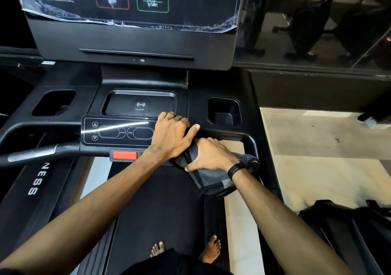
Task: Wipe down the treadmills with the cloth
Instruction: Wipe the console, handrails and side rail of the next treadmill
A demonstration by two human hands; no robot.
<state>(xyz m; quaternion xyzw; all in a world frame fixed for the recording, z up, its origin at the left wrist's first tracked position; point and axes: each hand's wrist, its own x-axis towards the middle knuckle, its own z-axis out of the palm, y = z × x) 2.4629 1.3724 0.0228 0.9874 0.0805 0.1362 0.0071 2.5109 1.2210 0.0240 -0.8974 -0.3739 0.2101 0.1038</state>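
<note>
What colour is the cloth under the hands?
Dark grey, with a yellow-green edge near the right wrist; the cloth shows in the head view.

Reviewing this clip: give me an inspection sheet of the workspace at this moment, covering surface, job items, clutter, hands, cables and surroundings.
Surface: treadmill console with glossy button panel, red stop key, charging tray, two cup holders.
Job's things: dark grey cloth draped over the right handlebar beside the panel.
Clutter: peeling protective film on the display's lower edge.
Hands: left hand lies on the panel's right end and the cloth; right hand presses the cloth.
Cables: nothing seen.
Surroundings: running belt underfoot, another machine at right, exercise bikes reflected in glass.
</note>
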